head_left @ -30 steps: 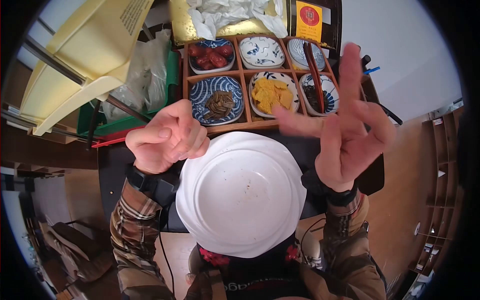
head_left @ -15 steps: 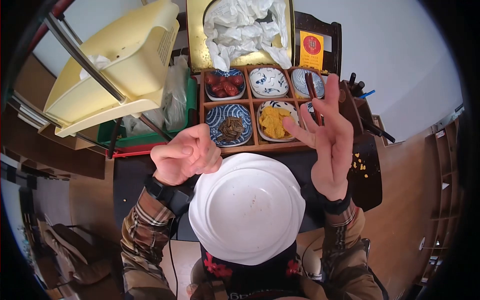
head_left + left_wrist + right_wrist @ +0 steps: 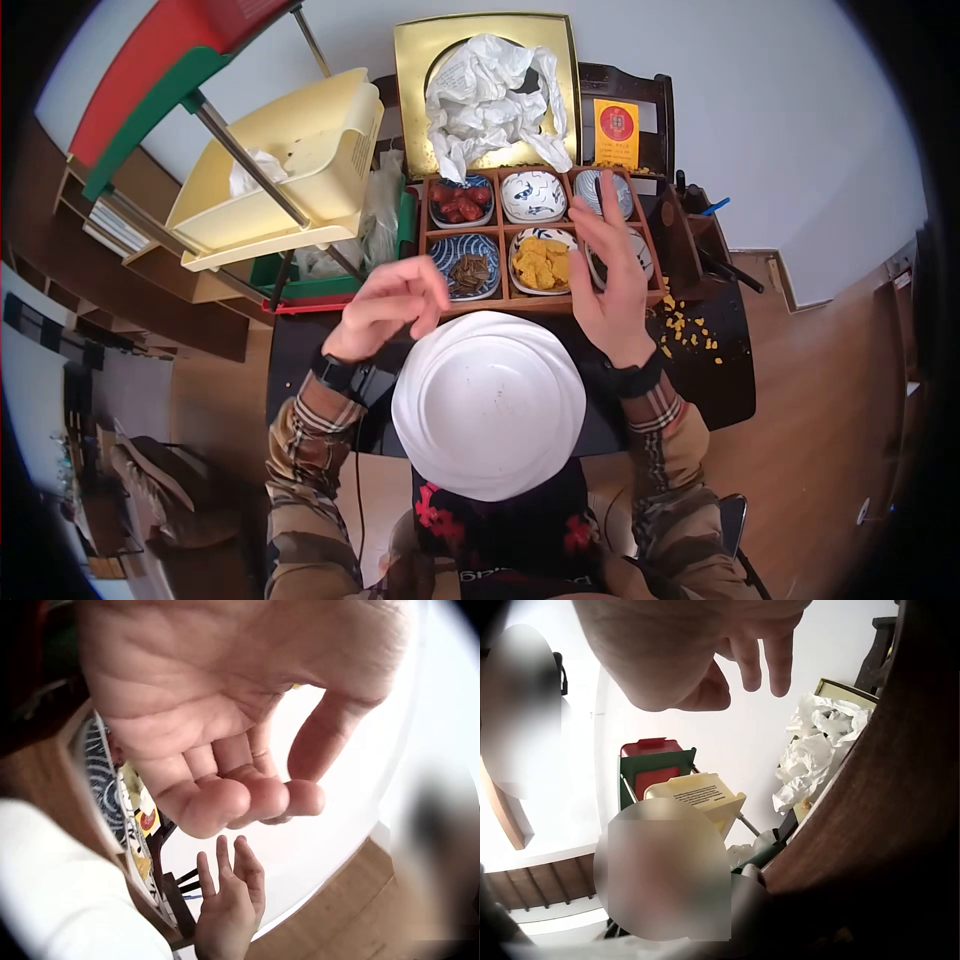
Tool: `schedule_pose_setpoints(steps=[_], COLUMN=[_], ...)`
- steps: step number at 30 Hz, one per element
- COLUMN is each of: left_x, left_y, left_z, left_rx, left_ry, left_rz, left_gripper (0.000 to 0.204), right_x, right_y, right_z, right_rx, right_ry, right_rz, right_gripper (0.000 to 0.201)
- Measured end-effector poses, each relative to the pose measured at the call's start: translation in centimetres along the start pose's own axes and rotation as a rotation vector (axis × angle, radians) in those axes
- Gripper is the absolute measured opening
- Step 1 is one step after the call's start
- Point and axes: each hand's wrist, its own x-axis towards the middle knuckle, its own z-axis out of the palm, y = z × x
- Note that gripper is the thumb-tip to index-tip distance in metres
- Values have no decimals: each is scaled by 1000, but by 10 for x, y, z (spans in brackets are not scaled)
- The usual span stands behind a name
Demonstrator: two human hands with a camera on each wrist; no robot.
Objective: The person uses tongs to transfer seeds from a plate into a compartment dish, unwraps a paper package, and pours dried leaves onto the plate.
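Note:
A wide white dish (image 3: 420, 450) with a few dark specks inside stands in front of the person, between the hands. Beside its upper left rim, my left hand (image 3: 392, 305) hovers with fingers loosely bent and nothing in them; the left wrist view shows the thumb apart from the fingertips. Raised on the right, my right hand (image 3: 615, 290) has its fingers mostly straight and overlaps the right bowls of a wooden divided tray (image 3: 504, 240). In the tray's bowls are red dates (image 3: 462, 207), thin brown pieces (image 3: 468, 272) and yellow chunks (image 3: 542, 266).
Behind the tray leans a gold box (image 3: 412, 70) with crumpled white paper (image 3: 490, 100). A tiered rack with a cream bin (image 3: 345, 150) stands left. Yellow crumbs (image 3: 690, 328) lie on the dark table at right, near a wooden holder (image 3: 700, 235).
The head view has tilted upward, showing more of the rack. My left fingers have loosened from a tighter curl. My right hand's spread fingers have drawn closer together.

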Motion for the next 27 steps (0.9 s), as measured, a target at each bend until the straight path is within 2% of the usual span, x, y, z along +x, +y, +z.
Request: schedule_pose_setpoints(steps=[2, 4, 6, 8, 11, 14, 16, 18, 20, 21, 24, 27], left_x=[12, 30, 57, 86, 135, 165, 178, 182, 192, 196, 210, 223], left_y=[33, 59, 65, 85, 84, 89, 88, 86, 90, 90, 93, 80], left_z=[25, 54, 69, 81, 59, 36, 19, 3, -8, -17, -23, -48], left_rx=[255, 333, 619, 1026, 1242, 1222, 1265, 1298, 1282, 1252, 1236, 1273], left_ry=[45, 92, 243, 344, 441, 456, 501, 551, 661, 665, 728, 666], left_rz=[-76, -94, 53, 167, 213, 33, 60, 95, 14, 63, 92, 91], left_gripper=[17, 20, 25, 28, 36, 50, 55, 62, 67, 70, 72, 80], right_x=[1, 3, 4, 4, 3, 0, 2, 3, 4, 5, 6, 5], right_y=[3, 1, 0, 0, 3, 7, 8, 3, 3, 6, -3, -3], right_z=[-1, -8, -10, -11, -8, -11, -12, -15, -16, -15, -16, -12], right_rx=[-18, -52, -87, -127, -77, -18, -62, 3, 16, 5, 38, 28], right_ry=[52, 30, 11, 79, 113, 141, 176, 144, 152, 174, 141, 107], right_rz=[-16, -17, -9, -23, 0, 13, -29, 65, 59, 3, 51, 40], right_gripper=[35, 31, 28, 21, 19, 19, 20, 19, 19, 18, 18, 17])
